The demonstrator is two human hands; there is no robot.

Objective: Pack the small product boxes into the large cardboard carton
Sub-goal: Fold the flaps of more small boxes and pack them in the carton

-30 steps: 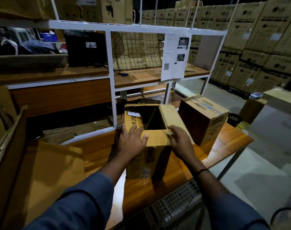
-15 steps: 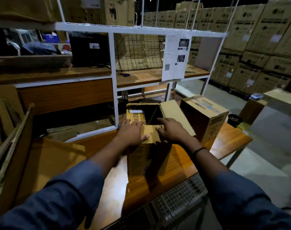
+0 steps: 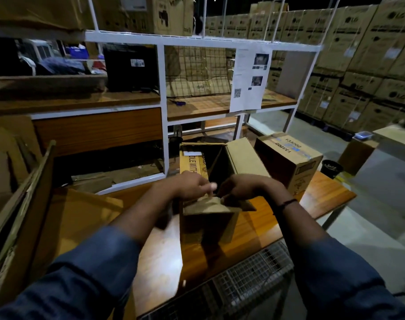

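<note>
An open brown cardboard carton [image 3: 204, 229] stands upright on the wooden table [image 3: 321, 199], its top flaps spread and its inside dark. My left hand [image 3: 190, 184] and my right hand [image 3: 245, 187] meet over the carton's near edge and grip the near flap [image 3: 206, 206], which is bent down toward me. The fingertips are blurred. A closed taped box [image 3: 296, 162] with printed numbers stands just right of the carton. No small product boxes show inside the carton.
A white metal shelf frame [image 3: 162, 112] rises behind the table with a paper sheet [image 3: 250, 79] hung on it. Flattened cardboard [image 3: 76, 218] lies at the left. Stacked large cartons [image 3: 363, 65] fill the right background. A wire mesh panel [image 3: 243, 280] runs under the table's near edge.
Both hands slid from flat on the near flap toward the carton's middle and closed on it. The flap went from level to folded down. The view moved closer.
</note>
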